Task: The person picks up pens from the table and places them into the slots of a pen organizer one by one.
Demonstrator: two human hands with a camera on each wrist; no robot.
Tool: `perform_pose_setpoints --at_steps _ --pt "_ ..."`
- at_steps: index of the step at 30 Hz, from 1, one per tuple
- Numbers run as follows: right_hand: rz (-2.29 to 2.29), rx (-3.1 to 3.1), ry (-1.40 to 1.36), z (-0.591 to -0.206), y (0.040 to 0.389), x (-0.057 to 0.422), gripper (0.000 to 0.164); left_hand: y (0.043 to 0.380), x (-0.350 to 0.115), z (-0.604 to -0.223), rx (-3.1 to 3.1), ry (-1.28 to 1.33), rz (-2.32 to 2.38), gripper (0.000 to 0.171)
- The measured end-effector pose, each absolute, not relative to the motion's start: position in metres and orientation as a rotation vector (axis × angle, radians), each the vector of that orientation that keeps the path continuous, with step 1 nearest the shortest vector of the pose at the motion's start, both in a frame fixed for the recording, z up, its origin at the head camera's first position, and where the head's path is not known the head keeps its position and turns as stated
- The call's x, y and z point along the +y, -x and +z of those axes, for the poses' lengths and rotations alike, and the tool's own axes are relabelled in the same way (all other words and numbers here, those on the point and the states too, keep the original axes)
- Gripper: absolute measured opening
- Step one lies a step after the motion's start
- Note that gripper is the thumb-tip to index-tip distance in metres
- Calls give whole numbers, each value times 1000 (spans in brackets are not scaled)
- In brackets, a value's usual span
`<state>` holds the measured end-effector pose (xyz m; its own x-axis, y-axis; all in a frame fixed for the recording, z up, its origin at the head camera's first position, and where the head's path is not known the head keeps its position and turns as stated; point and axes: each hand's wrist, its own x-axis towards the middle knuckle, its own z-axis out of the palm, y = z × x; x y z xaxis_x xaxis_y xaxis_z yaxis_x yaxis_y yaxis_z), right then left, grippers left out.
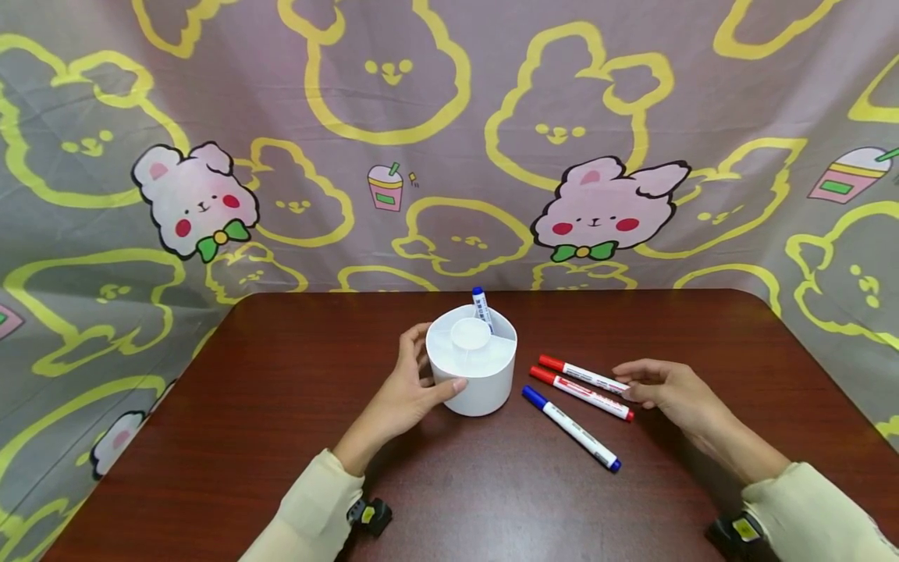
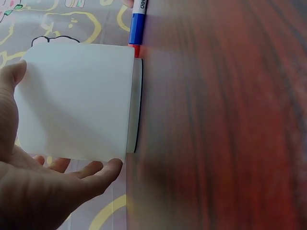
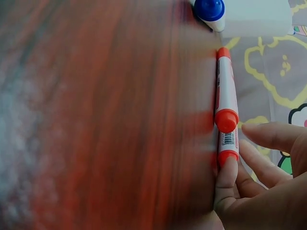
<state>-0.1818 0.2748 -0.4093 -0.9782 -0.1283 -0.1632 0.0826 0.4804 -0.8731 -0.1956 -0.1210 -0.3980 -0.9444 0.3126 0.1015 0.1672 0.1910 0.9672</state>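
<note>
My left hand (image 1: 409, 390) grips a round white pen holder (image 1: 472, 394), thumb on its near side and fingers round its left. Its top is divided into compartments around a central cup. One blue-capped marker (image 1: 481, 306) stands tilted in a back compartment. To the right, two red markers (image 1: 593, 396) lie side by side on the table. My right hand (image 1: 677, 394) pinches the right end of the farther red marker (image 1: 590, 376) between thumb and fingers, its tip hidden by the thumb. In the right wrist view, the thumb overlaps that red end (image 3: 228, 155).
A blue marker (image 1: 572, 429) lies slantwise in front of the red ones, close to the holder. The dark wooden table (image 1: 281, 375) has rounded far corners. Behind it hangs a patterned cloth (image 1: 435, 164) with rabbit drawings, its bottom meeting the table's back edge.
</note>
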Motion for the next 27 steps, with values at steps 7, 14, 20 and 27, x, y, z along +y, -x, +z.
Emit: perform_pose_setpoints --at_steps 7,14,20,27 --pt "-1368 2633 0 -409 184 269 35 193 -122 -396 2354 -419 1818 105" --pt "-1302 2694 -17 -408 184 264 30 194 -122 -394 2407 -437 1778 104" --pt "-1284 2729 -4 -408 183 262 26 195 -123 -394 2391 -444 1778 101" --pt "-1268 2768 3 -409 182 261 20 194 -123 -393 2383 -439 1770 100"
